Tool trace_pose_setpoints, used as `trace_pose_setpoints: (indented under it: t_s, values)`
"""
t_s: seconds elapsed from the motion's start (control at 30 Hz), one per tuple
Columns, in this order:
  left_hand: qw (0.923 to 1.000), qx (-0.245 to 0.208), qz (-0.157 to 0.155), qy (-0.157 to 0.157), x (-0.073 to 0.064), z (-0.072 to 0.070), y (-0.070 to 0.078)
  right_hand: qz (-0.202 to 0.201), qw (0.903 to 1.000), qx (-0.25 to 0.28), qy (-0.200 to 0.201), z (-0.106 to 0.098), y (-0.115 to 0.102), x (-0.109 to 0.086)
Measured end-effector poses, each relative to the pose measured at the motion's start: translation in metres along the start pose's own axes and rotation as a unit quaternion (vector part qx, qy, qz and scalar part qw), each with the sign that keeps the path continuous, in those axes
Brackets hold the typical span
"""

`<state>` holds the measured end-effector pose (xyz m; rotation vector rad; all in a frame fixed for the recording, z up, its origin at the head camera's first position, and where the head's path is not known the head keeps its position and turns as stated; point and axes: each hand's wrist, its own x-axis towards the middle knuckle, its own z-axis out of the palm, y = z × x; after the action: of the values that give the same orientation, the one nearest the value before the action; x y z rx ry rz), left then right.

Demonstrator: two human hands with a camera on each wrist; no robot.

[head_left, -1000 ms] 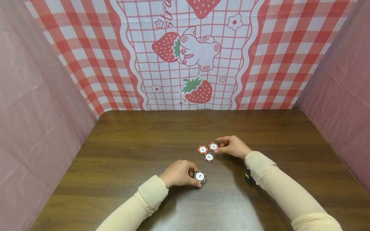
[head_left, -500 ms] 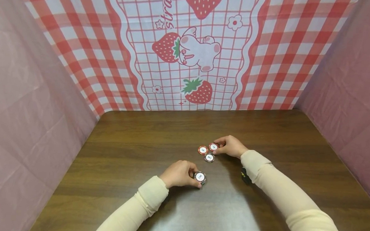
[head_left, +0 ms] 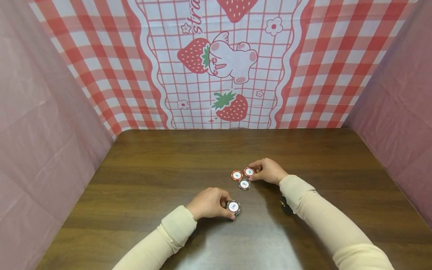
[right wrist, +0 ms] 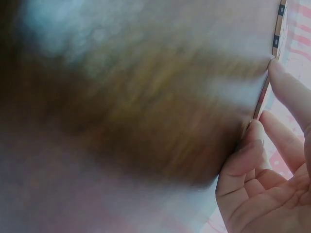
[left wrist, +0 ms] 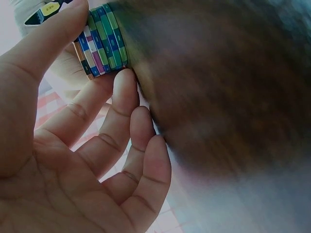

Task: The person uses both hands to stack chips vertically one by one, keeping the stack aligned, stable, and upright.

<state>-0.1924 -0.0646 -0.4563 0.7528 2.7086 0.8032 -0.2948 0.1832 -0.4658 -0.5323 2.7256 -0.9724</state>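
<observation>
A stack of poker chips (head_left: 234, 206), topped by one marked 100, stands on the table with the thumb and fingers of my left hand (head_left: 209, 202) gripping its left side. The left wrist view shows several coloured edges in that stack (left wrist: 104, 43). Farther back, my right hand (head_left: 269, 171) pinches a red poker chip (head_left: 249, 171) lying flat, thumb at its near edge and a finger at its far edge. Beside it lie an orange-red chip (head_left: 237, 175) marked 5 and a dark grey chip (head_left: 244, 184). The right wrist view shows the pinched chip (right wrist: 262, 99) edge-on.
The brown wooden table (head_left: 155, 156) ends at a red-and-white checked cloth (head_left: 106, 45) with strawberry prints. Pink fabric walls (head_left: 47, 100) rise along both sides. A dark band (head_left: 286, 205) shows under the right sleeve.
My right hand has shifted slightly left, and its thumb and finger have come in around the red chip. The left hand and its stack have stayed in place.
</observation>
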Motion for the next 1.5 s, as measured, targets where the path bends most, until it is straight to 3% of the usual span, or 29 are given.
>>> trace_pose_setpoints:
  t_s: [0.47,1.0,1.5]
  values:
    - [1.0000,0.000,-0.005,0.002,0.000,0.000,0.001,0.000,0.9998,-0.017,0.005,-0.003,-0.001,-0.003]
    - [1.0000,0.000,-0.004,0.000,0.000,0.000,0.000,-0.024,0.9936,-0.108,0.021,-0.002,-0.006,-0.004]
    - [1.0000,0.001,-0.002,0.000,0.000,0.000,0.000,-0.035,0.9977,-0.047,0.034,-0.013,-0.009,-0.017]
